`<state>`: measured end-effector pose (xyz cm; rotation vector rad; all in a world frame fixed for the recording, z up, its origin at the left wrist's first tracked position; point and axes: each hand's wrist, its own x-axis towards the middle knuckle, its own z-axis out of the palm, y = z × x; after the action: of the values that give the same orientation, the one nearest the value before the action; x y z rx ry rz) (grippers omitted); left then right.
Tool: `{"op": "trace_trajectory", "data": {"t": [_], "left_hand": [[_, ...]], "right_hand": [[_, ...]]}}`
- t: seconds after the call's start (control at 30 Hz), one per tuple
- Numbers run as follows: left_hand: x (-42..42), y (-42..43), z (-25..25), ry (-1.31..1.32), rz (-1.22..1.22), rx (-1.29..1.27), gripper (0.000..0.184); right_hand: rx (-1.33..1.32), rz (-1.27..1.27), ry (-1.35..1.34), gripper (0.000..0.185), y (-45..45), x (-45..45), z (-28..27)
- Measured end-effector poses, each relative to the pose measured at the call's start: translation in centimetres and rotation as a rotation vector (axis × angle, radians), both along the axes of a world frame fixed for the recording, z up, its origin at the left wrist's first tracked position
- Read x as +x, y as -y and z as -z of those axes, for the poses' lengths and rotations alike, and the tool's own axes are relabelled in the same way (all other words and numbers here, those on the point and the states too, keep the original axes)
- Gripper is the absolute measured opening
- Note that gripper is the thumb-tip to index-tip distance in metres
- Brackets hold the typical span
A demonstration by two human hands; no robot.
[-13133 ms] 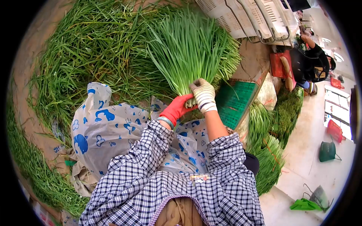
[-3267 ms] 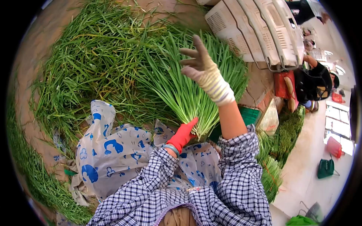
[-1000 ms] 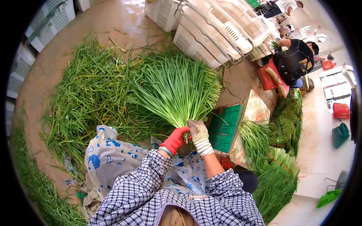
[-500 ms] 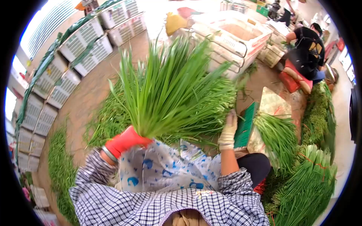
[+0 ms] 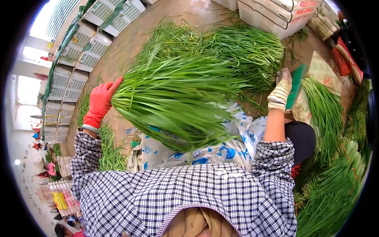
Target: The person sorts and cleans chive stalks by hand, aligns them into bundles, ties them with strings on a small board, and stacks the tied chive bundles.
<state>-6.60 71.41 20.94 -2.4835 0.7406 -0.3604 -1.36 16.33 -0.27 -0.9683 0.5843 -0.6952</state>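
My left hand (image 5: 100, 101), in a red rubber glove, is closed round the gathered end of a big bunch of garlic chives (image 5: 173, 94). The long green leaves fan out to the right above my lap, their tips blurred by motion. My right hand (image 5: 281, 87), in a cream striped glove with greyed fingertips, is apart from the bunch, with its fingers loosely extended and nothing visible in them. It is beside the green edge (image 5: 297, 86) of a low board. A patterned plastic apron (image 5: 197, 153) covers my lap.
A heap of chives (image 5: 244, 51) lies on the floor ahead. A smaller bundle (image 5: 325, 112) rests on the board (image 5: 324, 71) to the right, with tied bundles (image 5: 335, 193) nearer me. White crates (image 5: 272, 17) stand ahead; stacked crates (image 5: 65, 85) line the left.
My left hand has swung the chives from upright to lying sideways, leaves pointing right. My view has tipped downward and shifted left. My right hand stays beside the board.
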Motion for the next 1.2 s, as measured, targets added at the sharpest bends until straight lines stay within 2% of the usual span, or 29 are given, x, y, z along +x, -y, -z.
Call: {"op": "trace_trajectory", "data": {"t": [0.07,0.17,0.27,0.33,0.4,0.47,0.53,0.63,0.7,0.73,0.8,0.87,0.93,1.0,1.07,1.13,1.2], "left_hand": [[-0.8,-0.3,0.1,0.019,-0.015,-0.043,0.067],[-1.3,-0.7,0.0,0.034,-0.017,-0.062,0.066],[-1.4,-0.9,-0.1,0.044,-0.021,-0.066,0.065],[-1.6,-1.0,-0.1,0.032,-0.046,-0.063,0.064],[-1.6,-0.7,-0.1,0.059,-0.031,-0.064,0.065],[-1.6,-0.7,-0.1,0.053,-0.038,-0.068,0.065],[-1.6,-0.6,0.0,0.049,-0.044,-0.075,0.065],[-1.6,-0.6,0.0,0.053,-0.045,-0.089,0.065],[-1.5,-0.7,0.1,0.054,-0.026,-0.094,0.065],[-1.5,-0.8,0.1,0.053,-0.026,-0.095,0.065],[-1.4,-0.8,0.2,0.068,-0.004,-0.099,0.065],[-1.4,-0.8,0.2,0.073,0.001,-0.097,0.065],[-1.5,-0.8,0.1,0.078,-0.001,-0.091,0.065],[-1.5,-0.6,-0.2,0.100,0.046,-0.094,0.065],[-1.5,-0.3,-0.5,0.095,0.043,-0.098,0.065],[-1.5,-0.1,-0.6,0.098,0.042,-0.104,0.066],[-1.4,-0.2,-0.8,0.098,0.054,-0.079,0.067]], "right_hand": [[0.055,0.004,0.013,0.038,-0.9,0.2,-0.9],[-0.178,-0.208,0.059,0.027,-1.8,-0.4,-2.2],[-0.425,-0.689,0.115,0.018,-5.1,-2.9,-7.6],[-0.602,-1.055,-0.023,0.016,-8.0,-4.5,-10.9],[-0.720,-1.296,0.005,0.018,-10.5,-5.1,-11.1],[-0.863,-1.372,-0.047,0.022,-12.7,-4.5,-8.4],[-0.907,-1.368,-0.184,0.029,-14.1,-4.1,-7.4],[-0.848,-1.387,-0.135,0.039,-15.3,-4.3,-6.4],[-0.721,-1.353,0.081,0.043,-16.5,-4.5,-6.2],[-0.750,-1.352,0.051,0.047,-17.3,-4.7,-7.6],[-1.022,-1.357,-0.083,0.050,-18.4,-4.5,-9.4],[-1.036,-1.272,-0.082,0.054,-19.2,-4.0,-8.0],[-0.620,-1.418,-0.264,0.053,-19.6,-3.7,-8.3],[-0.535,-1.423,-0.242,0.050,-20.0,-3.9,-8.3],[-0.789,-1.275,-0.057,0.033,-20.7,-3.9,-7.6],[-0.762,-1.305,-0.114,0.032,-20.9,-3.8,-9.0],[-1.067,-1.182,0.026,0.031,-20.9,-3.6,-10.0]]}}
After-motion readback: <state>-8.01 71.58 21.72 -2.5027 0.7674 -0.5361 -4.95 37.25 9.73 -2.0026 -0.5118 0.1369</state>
